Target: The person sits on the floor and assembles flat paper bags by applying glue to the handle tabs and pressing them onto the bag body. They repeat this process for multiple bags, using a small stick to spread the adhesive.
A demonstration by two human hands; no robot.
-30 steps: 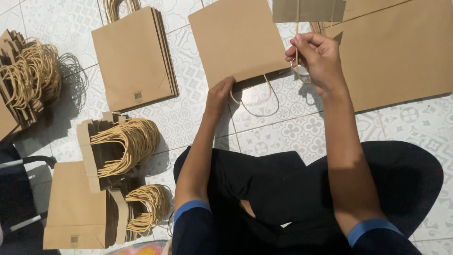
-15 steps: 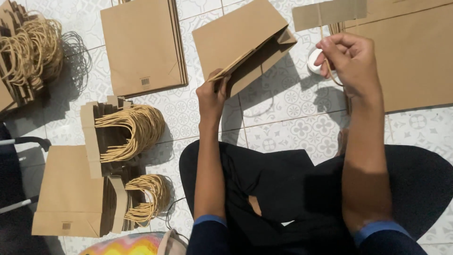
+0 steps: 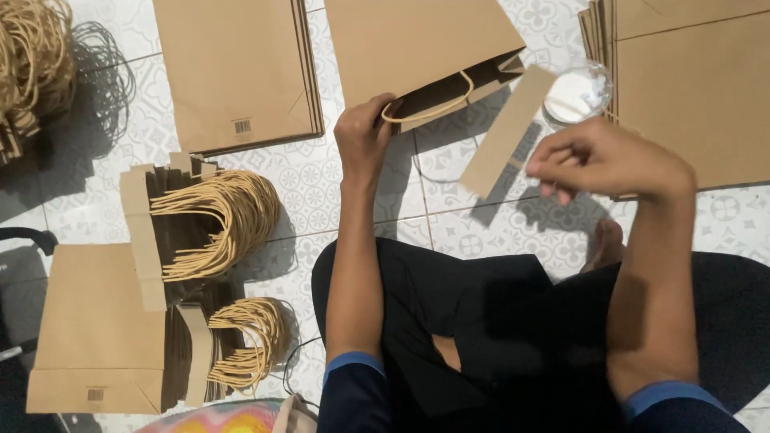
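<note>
Gripping the paper bag (image 3: pixel 417 48) mouth, left hand (image 3: pixel 362 136); right hand (image 3: pixel 605 160) fingers pinch a cardboard strip (image 3: pixel 505 132).

We sit on a floor (image 3: pixel 321 188) of pale tiles with a grey flower pattern and thin grout lines. Bright light falls from above and casts hard, dark shadows across the tiles. At the far left edge we see part of a dark frame (image 3: pixel 24 240), half cut off.
</note>
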